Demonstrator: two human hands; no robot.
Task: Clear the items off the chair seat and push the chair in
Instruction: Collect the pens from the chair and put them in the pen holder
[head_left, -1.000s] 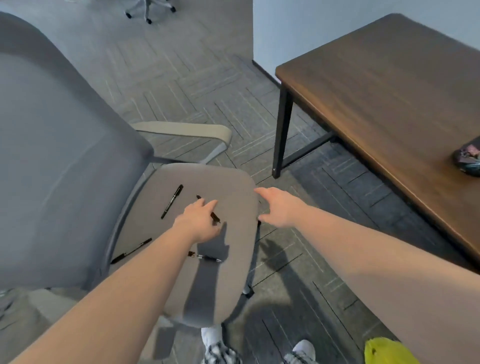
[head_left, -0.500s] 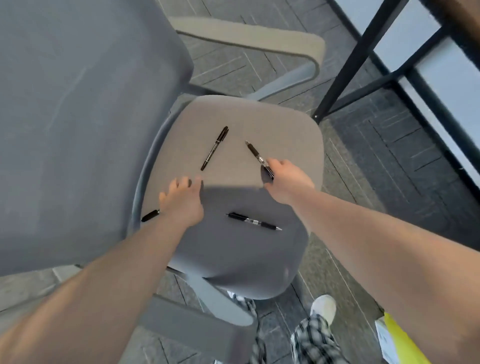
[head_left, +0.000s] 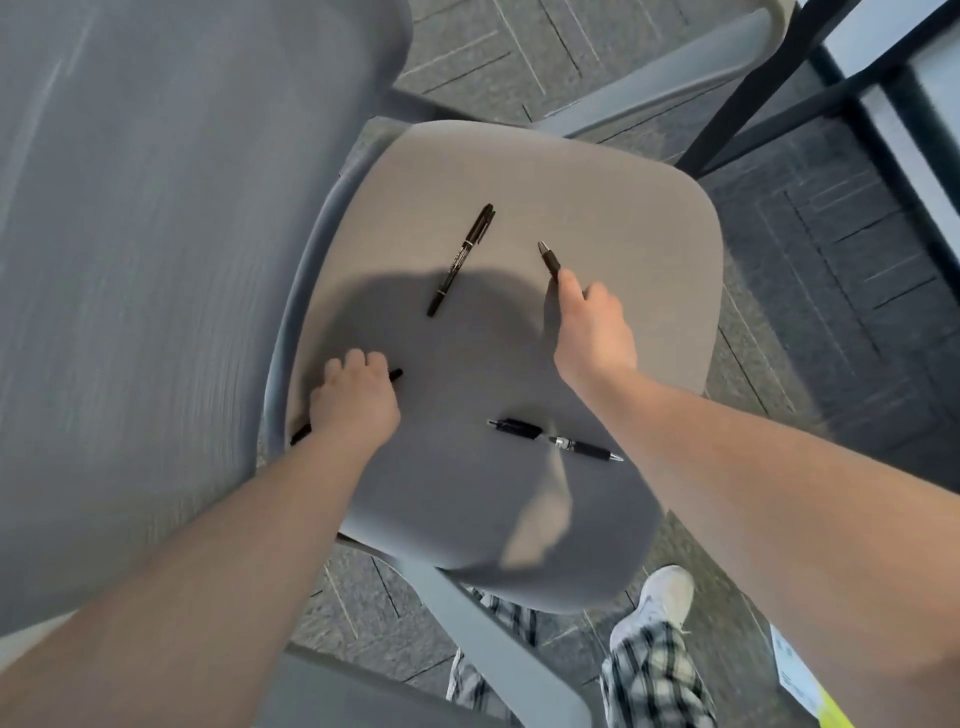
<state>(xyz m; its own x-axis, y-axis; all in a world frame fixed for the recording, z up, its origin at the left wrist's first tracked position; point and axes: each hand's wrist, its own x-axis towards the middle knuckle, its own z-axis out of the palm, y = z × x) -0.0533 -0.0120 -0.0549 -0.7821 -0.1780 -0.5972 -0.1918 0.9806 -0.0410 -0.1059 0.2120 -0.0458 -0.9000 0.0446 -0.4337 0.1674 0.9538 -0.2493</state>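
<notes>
The grey chair seat (head_left: 639, 202) fills the middle of the head view, with the tall grey backrest (head_left: 156, 234) on the left. My left hand (head_left: 356, 400) is closed over a black pen (head_left: 396, 373) at the seat's left edge; only the pen's two ends show. My right hand (head_left: 592, 325) grips a second black pen (head_left: 548, 258), whose tip points up and left off the seat. A black marker (head_left: 461, 259) lies loose near the seat's middle. A black clicker pen (head_left: 553, 440) lies nearer the front, between my forearms.
One grey armrest (head_left: 670, 88) runs along the top right, another armrest (head_left: 483, 649) crosses below the seat. Black table legs (head_left: 748, 109) stand at the upper right on grey carpet. My checked trousers and white shoe (head_left: 662, 597) show at the bottom, with a yellow item (head_left: 815, 696) at the corner.
The view has dropped closer over the seat. My left hand slid left and closed over the pen at the seat's edge. My right hand closed on the right pen and raised its tip.
</notes>
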